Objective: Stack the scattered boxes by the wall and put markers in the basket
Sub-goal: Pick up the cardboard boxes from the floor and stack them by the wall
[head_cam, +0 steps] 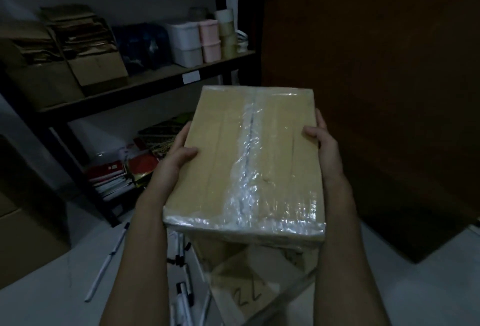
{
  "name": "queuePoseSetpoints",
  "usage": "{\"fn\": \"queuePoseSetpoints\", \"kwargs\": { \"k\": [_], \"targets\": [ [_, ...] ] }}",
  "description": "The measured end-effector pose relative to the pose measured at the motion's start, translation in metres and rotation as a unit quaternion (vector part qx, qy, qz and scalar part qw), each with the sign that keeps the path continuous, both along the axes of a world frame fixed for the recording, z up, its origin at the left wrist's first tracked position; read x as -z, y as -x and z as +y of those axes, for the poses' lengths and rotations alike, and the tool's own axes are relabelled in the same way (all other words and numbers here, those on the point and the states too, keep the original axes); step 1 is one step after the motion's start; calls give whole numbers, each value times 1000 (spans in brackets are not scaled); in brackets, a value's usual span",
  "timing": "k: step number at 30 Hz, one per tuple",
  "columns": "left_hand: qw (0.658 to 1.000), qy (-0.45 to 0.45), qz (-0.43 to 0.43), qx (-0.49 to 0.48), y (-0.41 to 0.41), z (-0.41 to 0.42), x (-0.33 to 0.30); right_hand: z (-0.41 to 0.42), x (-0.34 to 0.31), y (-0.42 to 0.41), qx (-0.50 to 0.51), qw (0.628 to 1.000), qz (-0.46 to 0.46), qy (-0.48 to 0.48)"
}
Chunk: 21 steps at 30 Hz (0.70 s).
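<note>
A taped brown cardboard box [249, 159] is held up in front of me, above the floor. My left hand [176, 154] grips its left side, thumb on top. My right hand [320, 138] grips its right side, thumb on the top edge. Shiny clear tape runs down the middle of the lid and along its near edge. Several white markers [183, 297] with black caps lie scattered on the pale floor below the box. One long white marker [107, 260] lies apart to the left. No basket is in view.
A dark metal shelf unit [145, 84] stands at the left, with cardboard boxes, white and pink containers and tape rolls on it. Books and papers [130, 167] lie under it. A large carton [28, 221] sits at the far left. A dark brown panel [376, 92] fills the right.
</note>
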<state>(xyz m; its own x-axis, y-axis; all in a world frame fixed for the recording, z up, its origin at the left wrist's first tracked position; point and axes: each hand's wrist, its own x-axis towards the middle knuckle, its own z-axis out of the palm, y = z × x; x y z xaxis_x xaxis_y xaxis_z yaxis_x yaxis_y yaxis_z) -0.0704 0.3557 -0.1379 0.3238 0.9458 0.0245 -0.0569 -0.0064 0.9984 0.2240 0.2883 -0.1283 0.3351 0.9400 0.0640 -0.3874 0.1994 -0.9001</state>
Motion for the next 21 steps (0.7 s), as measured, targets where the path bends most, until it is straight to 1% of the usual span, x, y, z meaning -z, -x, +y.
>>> {"fn": "queuePoseSetpoints", "kwargs": {
  "k": [2, 6, 10, 12, 15, 18, 21],
  "targets": [
    [1000, -12, 11, -2, -1, 1, -45, 2, -35, -1, 8, 1000, 20, -2],
    [1000, -5, 21, -11, 1, -7, -123, 4, -107, -1, 1, 999, 38, 10],
    [999, 5, 12, -43, 9, -26, -223, 5, -211, 8, -13, 999, 27, 18],
    [999, 5, 14, -52, 17, -35, -290, 2, -276, 15, -22, 999, 23, 18],
    [997, -15, -11, -71, 31, -45, -381, 0, -362, 32, -40, 999, 11, 9],
    [995, -27, -5, -100, 53, -61, -470, -4, -448, 55, -58, 998, 1, 5],
    [995, -5, -10, -103, 79, -88, -530, -7, -507, 80, -88, 996, -25, 14]
  ]
}}
